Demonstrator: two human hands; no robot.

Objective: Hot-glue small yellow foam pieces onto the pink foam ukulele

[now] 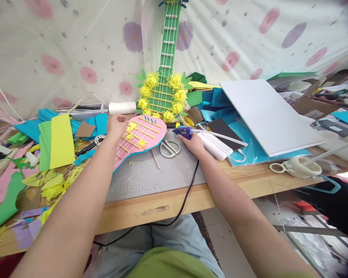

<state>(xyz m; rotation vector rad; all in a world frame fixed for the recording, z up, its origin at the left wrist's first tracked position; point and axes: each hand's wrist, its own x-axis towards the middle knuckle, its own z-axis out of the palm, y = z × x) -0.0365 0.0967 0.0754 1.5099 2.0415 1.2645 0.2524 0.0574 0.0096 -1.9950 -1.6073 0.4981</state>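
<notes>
My right hand (195,144) is wrapped around a blue hot glue gun (186,132) with a long clear glue stick out of its back and a black cord. My left hand (118,125) is closed, fingertips together, at the left edge of a pink paper guitar (158,125); whether it pinches something small is hidden. Yellow strips, white strings and small yellow flowers lie on the guitar, which has a blue edge. My left forearm covers part of it. Scissors (170,148) and a thin wooden stick (156,159) lie between the hands on the grey cutting mat (162,177).
A green paper guitar (163,92) ringed with yellow flowers stands behind. Paper scraps (53,185) crowd the left side. A white power bank-like block (216,146), a white board (266,116) and a cream tape dispenser-like object (303,166) are at right. The black cord (188,193) crosses the table's front edge.
</notes>
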